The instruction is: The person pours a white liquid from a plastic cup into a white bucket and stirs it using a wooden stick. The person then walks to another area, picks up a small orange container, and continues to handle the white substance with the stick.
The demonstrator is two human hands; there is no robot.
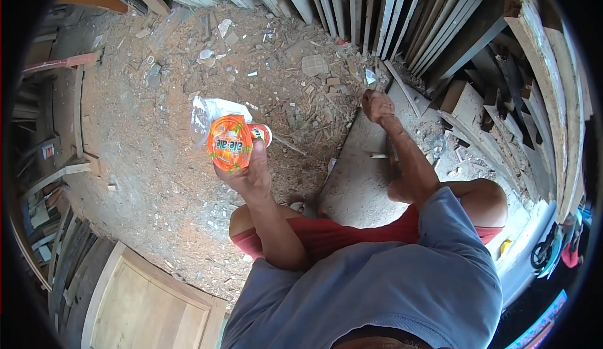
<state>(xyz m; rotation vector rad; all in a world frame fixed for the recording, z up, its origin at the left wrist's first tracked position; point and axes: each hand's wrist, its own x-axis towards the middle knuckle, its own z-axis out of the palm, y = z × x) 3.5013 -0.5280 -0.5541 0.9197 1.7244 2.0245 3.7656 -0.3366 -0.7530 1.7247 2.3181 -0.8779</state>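
My left hand point(253, 179) is closed around a bunch of litter held above the dirt floor. In it are a drink cup with an orange printed lid point(228, 143), a clear plastic cup point(200, 123), a white crumpled piece point(223, 108) and a small red-and-white container point(264, 135). My right hand point(379, 106) reaches forward over the edge of the concrete slab point(359, 161), fingers curled together. Whatever they may hold is hidden. A small whitish scrap point(370, 76) lies just beyond that hand.
Wood chips and scraps cover the dirt floor point(151, 173). Upright boards point(383, 10) lean along the far side, and stacked timber point(477, 110) stands at the right. A wooden panel point(151, 305) lies at the lower left, with more planks point(69, 248) behind it.
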